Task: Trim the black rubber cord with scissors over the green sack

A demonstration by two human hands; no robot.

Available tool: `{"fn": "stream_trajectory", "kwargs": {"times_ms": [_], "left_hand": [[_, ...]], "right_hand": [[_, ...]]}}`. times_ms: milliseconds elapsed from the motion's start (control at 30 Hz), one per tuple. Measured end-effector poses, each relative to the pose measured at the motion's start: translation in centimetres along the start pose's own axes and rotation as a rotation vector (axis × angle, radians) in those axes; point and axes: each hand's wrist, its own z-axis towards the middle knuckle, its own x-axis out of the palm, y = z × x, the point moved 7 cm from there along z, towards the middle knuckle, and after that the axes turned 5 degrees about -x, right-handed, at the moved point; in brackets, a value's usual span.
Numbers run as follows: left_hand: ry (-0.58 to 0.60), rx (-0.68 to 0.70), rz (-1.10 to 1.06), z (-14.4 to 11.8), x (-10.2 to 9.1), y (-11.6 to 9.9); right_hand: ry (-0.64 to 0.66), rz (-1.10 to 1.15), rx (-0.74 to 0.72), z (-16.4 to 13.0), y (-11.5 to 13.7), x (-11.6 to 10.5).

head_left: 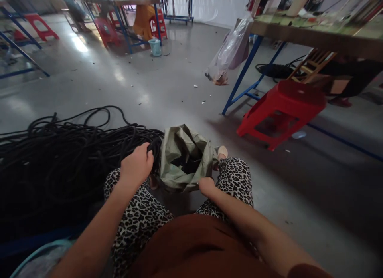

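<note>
I sit low with my knees in leopard-print trousers (236,178) apart. A grey-green woven sack (184,158) stands open on the floor between my feet, with dark pieces inside. My left hand (137,164) is closed around black cable at the sack's left side, where a big tangled pile of black cable (56,150) ends. My right hand (206,186) pinches the sack's near rim.
A red plastic stool (283,108) stands to the right under a blue-legged workbench (317,34). A clear plastic bag (229,50) hangs from the bench corner. Further red stools, a small bucket (155,46) and another bench are at the back. Scraps dot the grey floor.
</note>
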Motion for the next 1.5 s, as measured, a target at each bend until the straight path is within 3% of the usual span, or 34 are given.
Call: {"fn": "stream_trajectory", "kwargs": {"times_ms": [67,167,267,367,467,533,600,800,933,1033,1167,1300,1500], "left_hand": [[0.067,0.048,0.04,-0.9,2.9,-0.6],[0.249,0.079,0.034,-3.0,9.5,-0.8],[0.35,0.039,-0.097,-5.4,14.5,-0.5],[0.426,-0.03,-0.178,-7.0,17.1,-0.1],[0.434,-0.015,-0.262,-7.3,17.5,-0.3],[0.425,0.009,-0.288,-7.0,17.5,-0.4],[0.409,0.032,-0.29,-6.7,17.6,-0.3],[0.263,0.173,-0.22,-6.3,17.6,-0.4],[0.243,0.3,-0.103,-6.0,16.7,-1.0],[0.251,0.364,-0.004,-4.7,15.3,-1.2],[0.218,0.413,0.07,-2.0,13.9,-1.0],[0.225,0.364,0.036,-0.8,14.9,-0.3],[0.276,0.285,-0.138,-1.7,17.5,-0.1]], "right_hand": [[0.064,-0.061,0.027,-0.5,0.0,1.5],[0.095,-0.109,0.05,-1.2,0.0,2.3],[0.048,-0.13,0.079,-1.6,-0.6,1.3],[-0.103,-0.002,0.114,-2.0,-1.2,-0.8],[-0.176,0.473,0.068,-2.4,-1.0,-1.5],[-0.124,0.83,0.039,-2.8,-0.5,-1.1],[-0.046,1.026,0.042,-3.2,-0.2,-0.7],[0.024,0.924,-0.049,-3.5,-0.4,-0.3],[0.077,0.993,-0.057,-2.8,0.2,1.1],[0.078,1.042,-0.078,-2.3,1.1,1.7],[0.05,1.093,0.014,-1.9,1.3,1.7],[0.045,1.065,0.117,-1.4,1.1,2.0],[-0.003,1.088,0.215,0.0,0.3,3.1]]}}
